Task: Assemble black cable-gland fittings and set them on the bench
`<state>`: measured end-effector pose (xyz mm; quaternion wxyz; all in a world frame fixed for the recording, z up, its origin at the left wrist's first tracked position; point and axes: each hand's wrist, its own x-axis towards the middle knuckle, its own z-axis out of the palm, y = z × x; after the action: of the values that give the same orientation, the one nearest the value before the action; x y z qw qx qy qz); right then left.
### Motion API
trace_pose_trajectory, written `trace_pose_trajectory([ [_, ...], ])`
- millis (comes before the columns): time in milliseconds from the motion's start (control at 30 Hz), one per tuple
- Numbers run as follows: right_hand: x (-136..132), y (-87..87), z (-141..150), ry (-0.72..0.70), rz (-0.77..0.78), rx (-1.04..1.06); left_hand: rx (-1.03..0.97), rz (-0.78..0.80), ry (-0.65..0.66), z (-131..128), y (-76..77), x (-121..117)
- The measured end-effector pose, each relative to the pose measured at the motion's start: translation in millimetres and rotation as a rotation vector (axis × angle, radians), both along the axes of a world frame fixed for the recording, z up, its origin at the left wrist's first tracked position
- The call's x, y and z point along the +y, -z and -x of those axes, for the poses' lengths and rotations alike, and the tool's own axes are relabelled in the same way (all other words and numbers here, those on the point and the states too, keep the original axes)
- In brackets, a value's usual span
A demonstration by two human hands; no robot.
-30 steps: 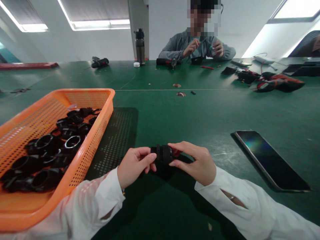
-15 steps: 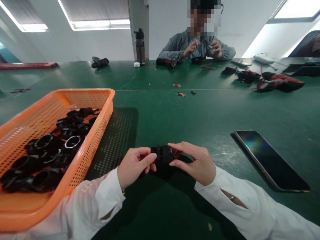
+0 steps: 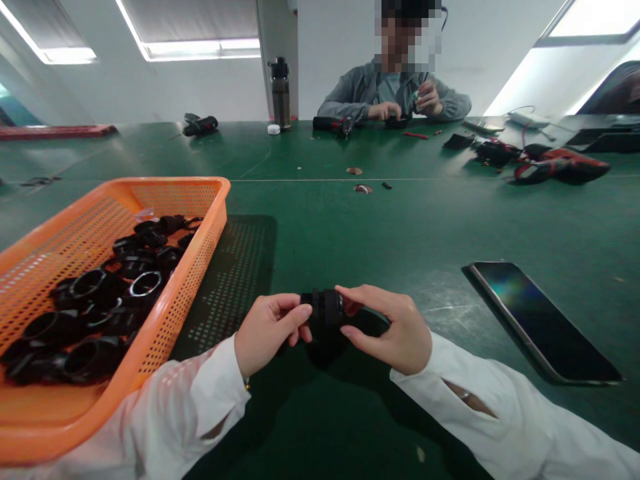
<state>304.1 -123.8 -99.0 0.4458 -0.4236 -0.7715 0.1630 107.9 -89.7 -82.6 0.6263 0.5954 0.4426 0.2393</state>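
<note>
A small black cylindrical part (image 3: 325,309) is held just above the green table, between both of my hands. My left hand (image 3: 267,331) pinches its left end with thumb and fingers. My right hand (image 3: 393,329) grips its right end, fingers curled over the top and thumb below. Both wrists wear white sleeves. To my left an orange mesh basket (image 3: 195,193) holds several black ring-shaped parts (image 3: 95,293).
A dark phone (image 3: 543,320) lies face up on the green table (image 3: 400,227) at my right. Across the table a person in a grey jacket (image 3: 360,87) handles small items. A water bottle (image 3: 281,92), tools and red-black gear (image 3: 555,165) lie at the far side.
My hands and the black part have barely shifted; my right fingers turned slightly on it. The person opposite has lowered one hand to the table.
</note>
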Motion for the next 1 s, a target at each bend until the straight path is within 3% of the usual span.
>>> trace_pose_trajectory([
  [400,0.2,1.4,-0.6,0.060,0.052,-0.018,-0.009,-0.007,-0.004,-0.5,0.2,0.1],
  [1000,0.8,0.1,-0.4,0.029,0.040,-0.017,0.006,-0.027,-0.003,1.0,1.7,0.1],
])
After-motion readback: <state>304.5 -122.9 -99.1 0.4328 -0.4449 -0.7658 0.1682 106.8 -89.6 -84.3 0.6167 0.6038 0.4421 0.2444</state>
